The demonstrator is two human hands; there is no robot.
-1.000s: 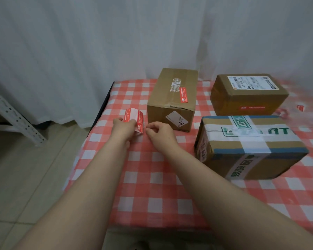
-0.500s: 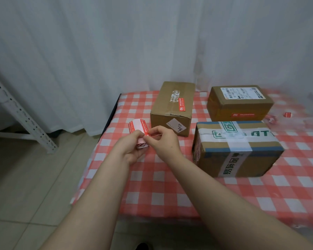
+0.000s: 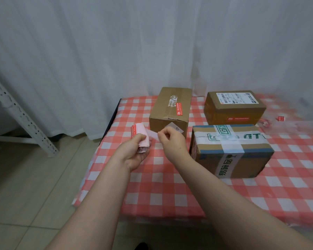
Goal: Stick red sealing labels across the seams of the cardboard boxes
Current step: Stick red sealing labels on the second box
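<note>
My left hand [image 3: 134,152] grips a roll of red sealing labels [image 3: 140,137] above the left part of the table. My right hand [image 3: 172,139] pinches the free end of a label strip [image 3: 153,135] stretched out from the roll. Three cardboard boxes stand on the checked cloth. The back left box [image 3: 171,110] carries a red label [image 3: 179,109] on its top. The back right box [image 3: 234,107] has a red label [image 3: 238,118] on its front face. The near right box [image 3: 229,150] is wrapped in white and green tape and shows no red label.
The table wears a red and white checked cloth [image 3: 170,186]. Loose red label scraps [image 3: 280,118] lie at the far right. A white curtain hangs behind. A white perforated metal frame [image 3: 23,120] stands on the tiled floor to the left.
Both hands lifted the roll off the table. My right hand pinched the strip's end and drew it rightward away from the roll. The camera view tilted up.
</note>
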